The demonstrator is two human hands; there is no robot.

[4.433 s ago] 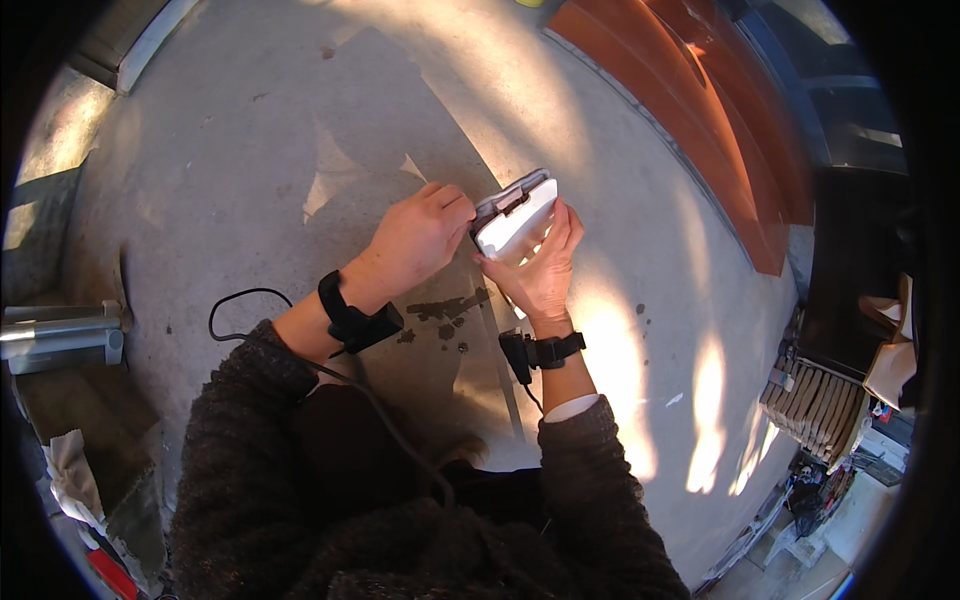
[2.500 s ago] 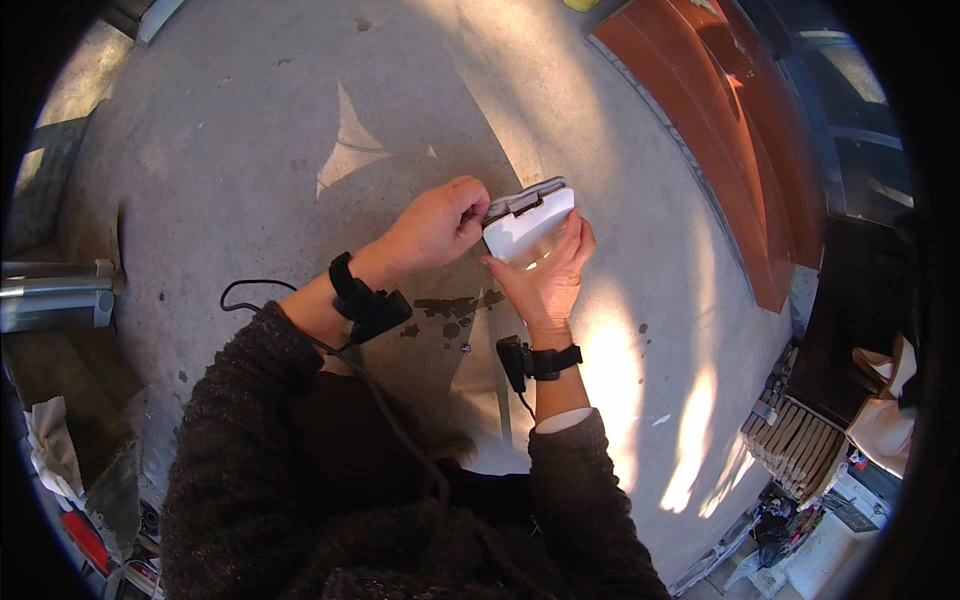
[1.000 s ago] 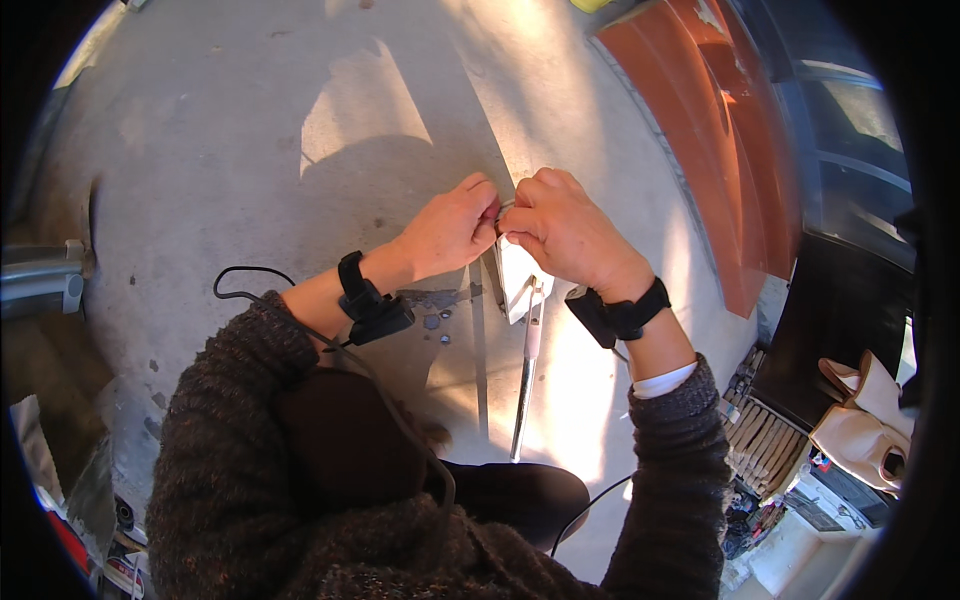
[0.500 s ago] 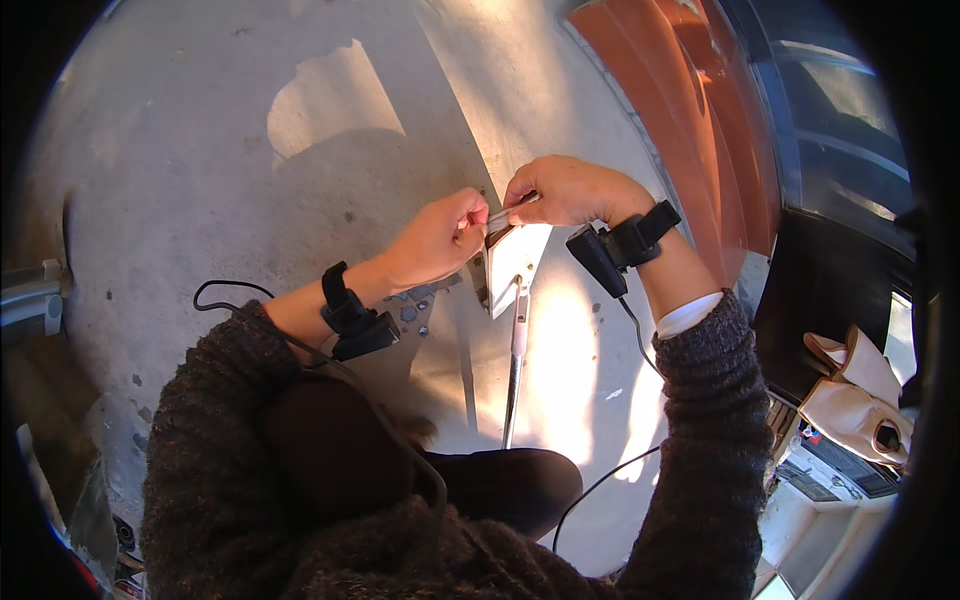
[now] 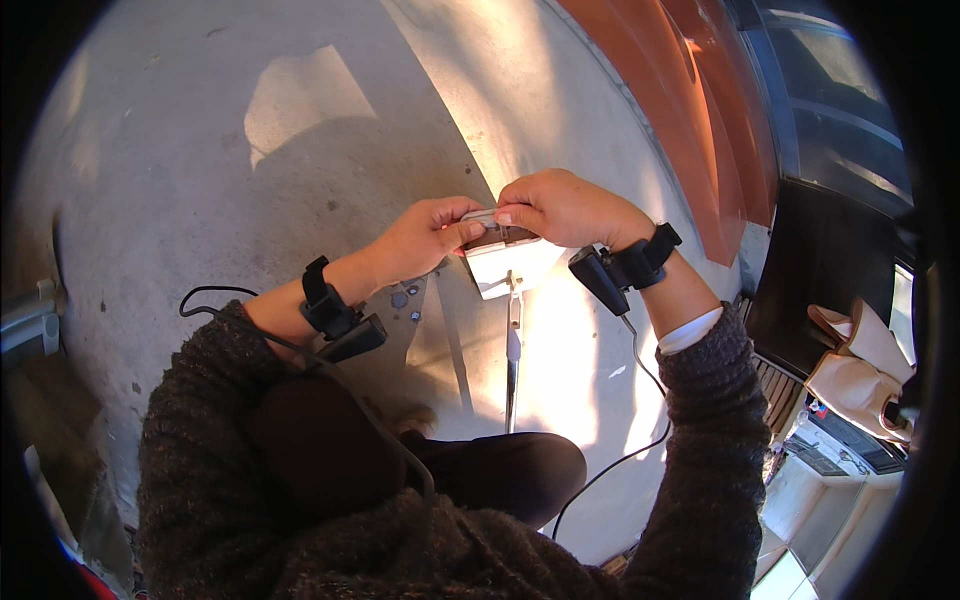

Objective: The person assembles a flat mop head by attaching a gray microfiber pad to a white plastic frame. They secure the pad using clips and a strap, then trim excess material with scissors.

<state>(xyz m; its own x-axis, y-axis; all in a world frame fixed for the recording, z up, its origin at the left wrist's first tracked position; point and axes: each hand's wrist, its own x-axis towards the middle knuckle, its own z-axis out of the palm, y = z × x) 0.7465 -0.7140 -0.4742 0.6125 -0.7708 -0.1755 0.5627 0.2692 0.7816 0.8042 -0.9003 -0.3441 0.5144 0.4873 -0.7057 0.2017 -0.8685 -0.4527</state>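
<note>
A white box-shaped head (image 5: 502, 268) on a long metal rod (image 5: 512, 375) stands before me, its far top edge between my hands. Along that edge runs a pale strip (image 5: 484, 217), with a dark brown area just below it. My left hand (image 5: 432, 238) pinches the strip's left end, thumb on top. My right hand (image 5: 565, 207) pinches farther right, thumb pressed on the strip and fingers curled behind. The rod runs from the head back toward my knees. The fingertips partly hide the strip, and its exact kind is unclear.
Small dark chips (image 5: 402, 298) lie on the concrete floor (image 5: 180, 180), left of the head. A large orange-brown curved panel (image 5: 690, 120) stands at the right. Beige cloth or leather pieces (image 5: 858, 375) hang at far right. A black cable (image 5: 660, 385) trails from my right wrist device.
The white head has turned so its broad face shows toward me. My left hand's thumb now presses on the strip, and both hands have come down slightly in view.
</note>
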